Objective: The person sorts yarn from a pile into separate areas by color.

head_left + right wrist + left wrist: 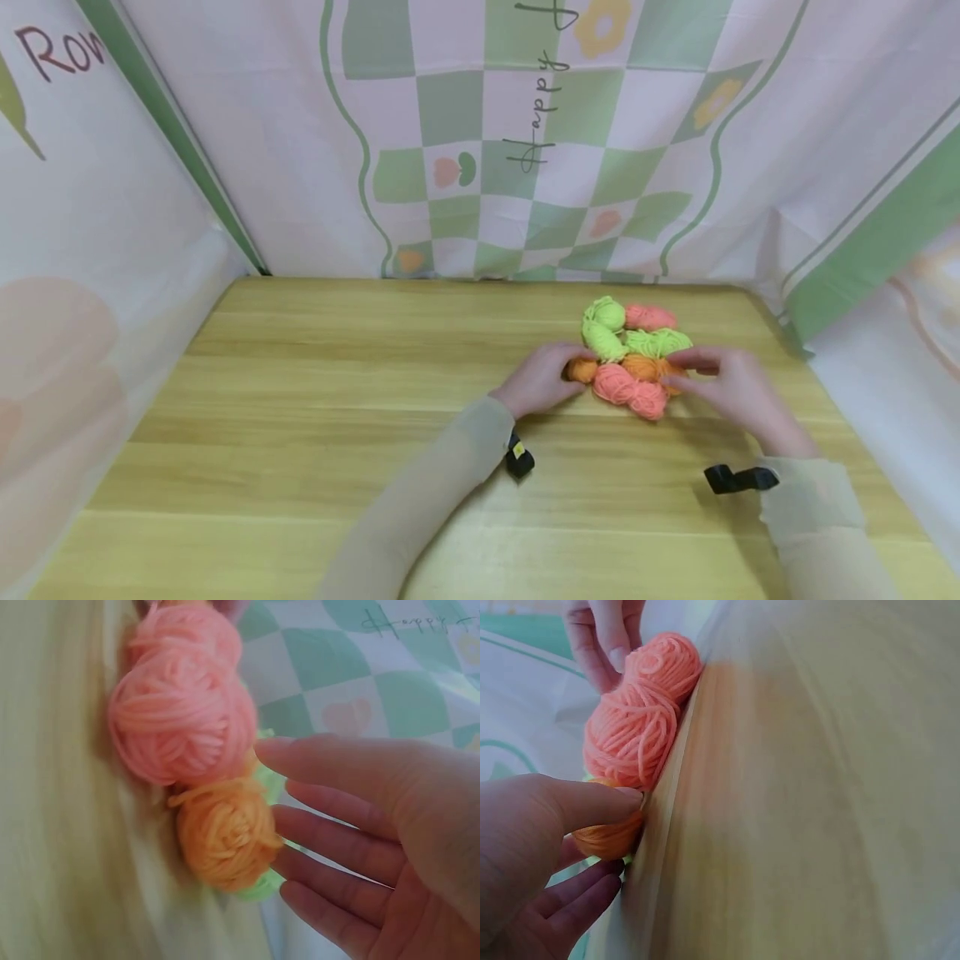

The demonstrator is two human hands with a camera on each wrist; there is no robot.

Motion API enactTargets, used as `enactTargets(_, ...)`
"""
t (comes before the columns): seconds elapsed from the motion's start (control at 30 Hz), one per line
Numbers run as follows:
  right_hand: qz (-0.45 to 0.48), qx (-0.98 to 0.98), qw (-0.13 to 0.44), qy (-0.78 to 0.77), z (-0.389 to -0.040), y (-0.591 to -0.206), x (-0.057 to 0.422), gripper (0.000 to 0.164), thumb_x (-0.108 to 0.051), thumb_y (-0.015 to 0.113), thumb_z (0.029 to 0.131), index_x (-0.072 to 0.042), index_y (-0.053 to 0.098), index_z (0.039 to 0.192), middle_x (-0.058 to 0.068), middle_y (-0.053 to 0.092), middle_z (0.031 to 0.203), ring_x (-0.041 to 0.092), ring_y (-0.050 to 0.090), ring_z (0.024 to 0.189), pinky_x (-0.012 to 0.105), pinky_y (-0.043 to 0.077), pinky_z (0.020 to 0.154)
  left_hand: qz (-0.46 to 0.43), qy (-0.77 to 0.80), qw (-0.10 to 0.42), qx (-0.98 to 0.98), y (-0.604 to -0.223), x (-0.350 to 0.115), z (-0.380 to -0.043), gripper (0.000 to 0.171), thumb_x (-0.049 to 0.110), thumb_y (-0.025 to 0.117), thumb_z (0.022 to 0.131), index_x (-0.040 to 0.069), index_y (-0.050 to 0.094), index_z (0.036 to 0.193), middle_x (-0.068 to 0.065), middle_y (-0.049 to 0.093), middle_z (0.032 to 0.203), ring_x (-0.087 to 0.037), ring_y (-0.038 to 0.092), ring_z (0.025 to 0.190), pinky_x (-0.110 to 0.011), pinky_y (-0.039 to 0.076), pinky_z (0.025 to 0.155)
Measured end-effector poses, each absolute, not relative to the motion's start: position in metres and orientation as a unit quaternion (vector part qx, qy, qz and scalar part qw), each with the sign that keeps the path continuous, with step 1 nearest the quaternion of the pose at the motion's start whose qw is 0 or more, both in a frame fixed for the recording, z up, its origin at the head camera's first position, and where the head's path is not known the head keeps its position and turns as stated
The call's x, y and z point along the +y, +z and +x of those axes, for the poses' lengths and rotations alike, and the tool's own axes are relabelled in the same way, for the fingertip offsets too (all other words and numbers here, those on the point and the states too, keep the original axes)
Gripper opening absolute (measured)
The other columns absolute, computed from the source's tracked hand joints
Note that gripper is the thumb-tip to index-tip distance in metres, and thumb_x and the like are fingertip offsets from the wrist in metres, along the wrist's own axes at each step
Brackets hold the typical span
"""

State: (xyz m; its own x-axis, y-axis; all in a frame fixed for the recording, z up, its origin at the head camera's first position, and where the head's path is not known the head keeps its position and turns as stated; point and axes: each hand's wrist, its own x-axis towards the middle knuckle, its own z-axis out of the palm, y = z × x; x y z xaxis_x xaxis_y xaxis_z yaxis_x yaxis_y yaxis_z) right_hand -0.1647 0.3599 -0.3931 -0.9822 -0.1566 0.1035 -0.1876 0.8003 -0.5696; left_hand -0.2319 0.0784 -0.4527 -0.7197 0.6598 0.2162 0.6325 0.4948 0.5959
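My left hand pinches a small orange yarn ball at the left end of a cluster of yarn, thumb on the near side and fingers beyond. My right hand is at the cluster's right end, its fingers extended with the tips right at another orange yarn skein. Between the hands, a coral-pink yarn skein, narrowed at its middle, lies in front of the orange yarn. Behind lie a neon-green skein, a second green skein and another pink skein.
The yarn lies on the right part of a wooden table. A checkered fabric curtain hangs along the back edge, with more fabric at both sides. Each wrist wears a small black camera, on the left wrist and the right wrist.
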Motion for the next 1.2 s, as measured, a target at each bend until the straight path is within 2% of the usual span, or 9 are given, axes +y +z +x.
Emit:
enactTargets(0.3, 0.099, -0.949, 0.044, 0.296, -0.167, -0.409, 0.367, 0.046, -0.035, 0.082, 0.088, -0.002, 0.072, 0.119, 0.025, 0.069, 0.118, 0.046, 0.064, 0.105, 0.064, 0.05, 0.089, 0.361, 0.355, 0.023, 0.862, -0.454, 0.077, -0.229, 0.04, 0.017, 0.083, 0.088, 0.015, 0.07, 0.125, 0.004, 0.068, 0.122, -0.007, 0.058, 0.113, -0.017, 0.041, 0.1)
enactTargets(0.5, 0.099, -0.951, 0.048, 0.29, -0.167, -0.413, 0.369, 0.045, -0.03, 0.083, 0.088, -0.002, 0.071, 0.121, 0.026, 0.067, 0.12, 0.047, 0.064, 0.105, 0.064, 0.05, 0.089, 0.352, 0.383, 0.029, 0.854, -0.453, 0.069, -0.225, 0.037, 0.018, 0.086, 0.085, 0.015, 0.071, 0.118, 0.008, 0.067, 0.111, -0.002, 0.056, 0.095, -0.012, 0.043, 0.083)
enactTargets(0.67, 0.104, -0.953, 0.046, 0.28, -0.167, -0.414, 0.369, 0.046, -0.026, 0.084, 0.087, -0.001, 0.07, 0.123, 0.029, 0.066, 0.119, 0.047, 0.065, 0.102, 0.064, 0.051, 0.087, 0.343, 0.408, 0.046, 0.845, -0.447, 0.058, -0.224, 0.04, 0.017, 0.086, 0.084, 0.011, 0.07, 0.12, 0.006, 0.067, 0.106, -0.003, 0.058, 0.089, -0.013, 0.047, 0.077)
enactTargets(0.83, 0.104, -0.955, 0.041, 0.273, -0.168, -0.414, 0.369, 0.046, -0.026, 0.084, 0.087, -0.001, 0.07, 0.124, 0.029, 0.066, 0.12, 0.047, 0.065, 0.101, 0.063, 0.052, 0.085, 0.33, 0.432, 0.047, 0.838, -0.438, 0.044, -0.226, 0.042, 0.013, 0.086, 0.083, 0.01, 0.069, 0.122, 0.008, 0.065, 0.103, -0.005, 0.06, 0.088, -0.014, 0.05, 0.077)
enactTargets(1.0, 0.101, -0.956, 0.035, 0.272, -0.17, -0.415, 0.37, 0.048, -0.026, 0.084, 0.087, -0.001, 0.07, 0.125, 0.029, 0.067, 0.12, 0.046, 0.065, 0.102, 0.063, 0.051, 0.087, 0.323, 0.438, 0.03, 0.838, -0.428, 0.029, -0.229, 0.044, 0.016, 0.088, 0.082, 0.01, 0.07, 0.122, 0.008, 0.067, 0.106, -0.007, 0.059, 0.09, -0.018, 0.05, 0.079)
enactTargets(1.2, 0.107, -0.954, 0.032, 0.277, -0.172, -0.418, 0.373, 0.048, -0.023, 0.084, 0.087, -0.001, 0.069, 0.126, 0.029, 0.066, 0.12, 0.047, 0.065, 0.103, 0.063, 0.051, 0.087, 0.302, 0.456, 0.006, 0.837, -0.417, 0.002, -0.233, 0.045, 0.018, 0.087, 0.083, 0.009, 0.071, 0.124, 0.004, 0.069, 0.115, -0.011, 0.061, 0.1, -0.03, 0.053, 0.092)
